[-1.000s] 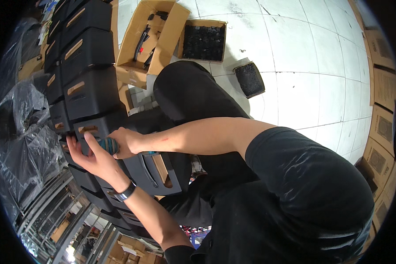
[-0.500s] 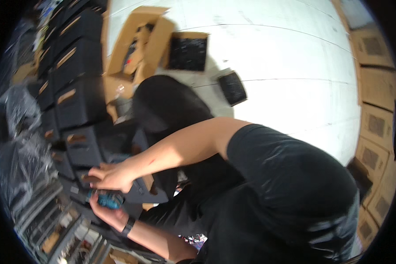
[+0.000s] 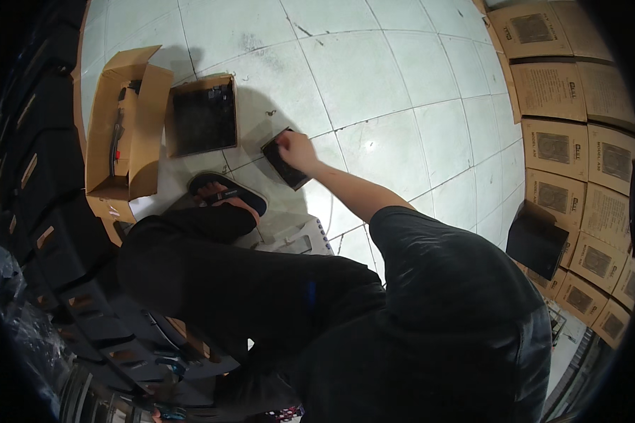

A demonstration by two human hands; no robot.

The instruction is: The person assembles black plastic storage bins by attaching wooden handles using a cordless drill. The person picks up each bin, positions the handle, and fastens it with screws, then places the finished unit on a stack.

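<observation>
My right hand (image 3: 298,152) is over a small open box (image 3: 301,185) on the floor, its fingers curled down at the dark contents, which look like small black screws. Whatever the fingertips pinch is hidden. At the lower left edge, a bit of my left hand (image 3: 156,415) shows against a teal-and-black power tool (image 3: 171,410); most of that hand is out of sight. Close by are black speaker-like cabinets (image 3: 120,349) with cut-out openings.
A larger box of black pieces (image 3: 203,116) and a long open carton (image 3: 148,166) stand beyond my sandalled foot (image 3: 226,194). A white slotted item (image 3: 300,243) lies near my leg. Stacked cartons (image 3: 554,151) line the right, beside a black box (image 3: 537,243). Black cabinets (image 3: 56,183) fill the left.
My right hand has left the cabinet and teal tool and swung far right to the small box. The view has turned rightward; my left hand now sits at the lower edge.
</observation>
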